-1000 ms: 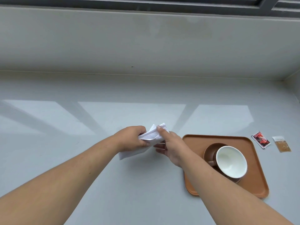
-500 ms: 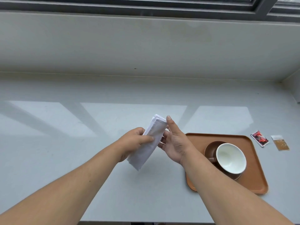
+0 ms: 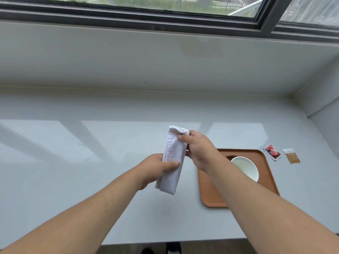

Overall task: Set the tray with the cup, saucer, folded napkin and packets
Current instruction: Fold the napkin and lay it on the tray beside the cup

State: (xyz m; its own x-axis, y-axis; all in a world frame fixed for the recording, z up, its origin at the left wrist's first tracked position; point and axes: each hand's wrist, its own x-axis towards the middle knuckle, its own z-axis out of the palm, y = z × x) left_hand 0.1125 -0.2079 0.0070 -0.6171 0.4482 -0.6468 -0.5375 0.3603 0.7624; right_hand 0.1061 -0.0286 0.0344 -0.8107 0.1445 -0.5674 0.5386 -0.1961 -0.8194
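A white napkin (image 3: 172,158), folded into a long narrow strip, stands almost upright above the counter. My left hand (image 3: 156,168) grips its lower half and my right hand (image 3: 199,149) pinches its top end. To the right lies a brown tray (image 3: 267,169) holding a white cup (image 3: 246,166) on a brown saucer (image 3: 230,157); my right forearm hides part of both. A red packet (image 3: 272,152) and a tan packet (image 3: 292,156) lie on the counter just right of the tray.
The grey counter (image 3: 73,162) ends at a front edge near the bottom of the view. A low wall with a window frame rises behind it, and a side wall (image 3: 322,99) closes the right end.
The napkin went from a loose bundle to a long folded strip held upright. My right hand moved from flat beside it to gripping its top. The view tilted up toward the window.
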